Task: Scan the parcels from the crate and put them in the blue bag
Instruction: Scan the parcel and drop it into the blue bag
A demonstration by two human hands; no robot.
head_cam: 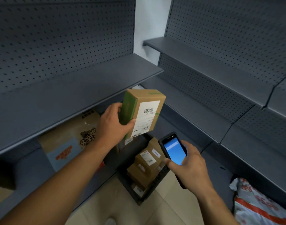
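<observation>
My left hand (113, 125) grips a cardboard parcel (152, 97) with a green side and a white barcode label, held up above the crate with the label facing me. My right hand (190, 166) holds a black handheld scanner (173, 149) with a lit blue screen, just below and right of the parcel. The dark crate (122, 161) sits on the floor under both hands, with several brown labelled parcels (144, 168) in it. No blue bag is in view.
Grey pegboard shelving wraps the corner; a shelf edge (90, 101) juts out just left of the parcel. A large printed carton (69, 143) stands under that shelf. A white and red sack (259, 207) lies at the lower right. Tiled floor (116, 207) shows below.
</observation>
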